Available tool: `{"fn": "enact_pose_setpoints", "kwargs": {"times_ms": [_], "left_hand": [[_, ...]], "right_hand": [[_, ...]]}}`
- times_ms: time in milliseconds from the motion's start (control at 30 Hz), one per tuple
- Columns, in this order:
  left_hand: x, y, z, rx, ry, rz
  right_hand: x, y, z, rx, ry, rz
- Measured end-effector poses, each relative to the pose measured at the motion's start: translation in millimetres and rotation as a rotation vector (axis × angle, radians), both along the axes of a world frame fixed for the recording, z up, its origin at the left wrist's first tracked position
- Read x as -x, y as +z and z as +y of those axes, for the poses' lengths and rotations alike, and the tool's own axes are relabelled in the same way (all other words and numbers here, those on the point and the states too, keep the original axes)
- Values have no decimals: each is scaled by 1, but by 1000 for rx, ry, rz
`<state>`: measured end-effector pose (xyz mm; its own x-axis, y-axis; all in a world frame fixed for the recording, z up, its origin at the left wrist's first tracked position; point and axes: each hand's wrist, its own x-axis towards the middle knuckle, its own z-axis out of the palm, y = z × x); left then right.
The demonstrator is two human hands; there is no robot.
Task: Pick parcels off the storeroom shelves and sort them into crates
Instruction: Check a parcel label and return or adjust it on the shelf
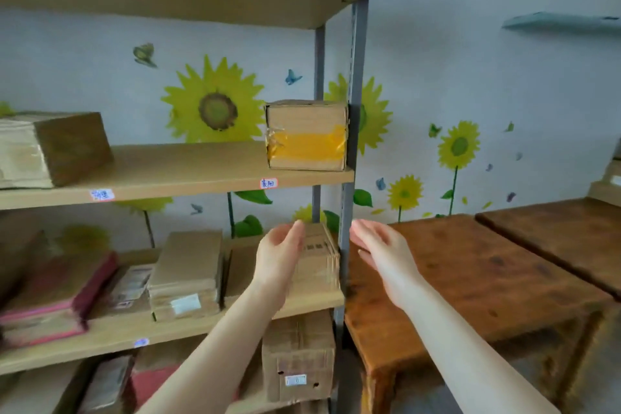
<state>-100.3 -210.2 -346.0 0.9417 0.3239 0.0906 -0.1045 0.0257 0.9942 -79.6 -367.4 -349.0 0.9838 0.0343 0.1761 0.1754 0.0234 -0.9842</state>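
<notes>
A small cardboard parcel (321,257) stands at the right end of the middle shelf (100,339). My left hand (280,252) is at its left face, fingers straight and loosely spread; contact is unclear. My right hand (383,250) hovers open to the right of the shelf's metal post (347,212), apart from the parcel. One shelf up, a cardboard box with yellow tape (306,135) sits at the right end. No crate is in view.
More parcels lie on the shelves: a flat box (186,276), red-edged packets (57,299), a large box (50,148) upper left, a labelled carton (298,356) below. Wooden tables (470,272) stand to the right of the rack.
</notes>
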Motion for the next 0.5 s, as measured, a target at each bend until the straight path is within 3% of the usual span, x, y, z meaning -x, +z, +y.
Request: {"fn": "enact_pose_setpoints", "kwargs": {"times_ms": [300, 500], "left_hand": [[-87, 69, 48, -109, 126, -132], [-148, 101, 61, -195, 232, -116]], "right_hand": [[-103, 75, 22, 55, -104, -210], [-175, 118, 35, 86, -235, -328]]}}
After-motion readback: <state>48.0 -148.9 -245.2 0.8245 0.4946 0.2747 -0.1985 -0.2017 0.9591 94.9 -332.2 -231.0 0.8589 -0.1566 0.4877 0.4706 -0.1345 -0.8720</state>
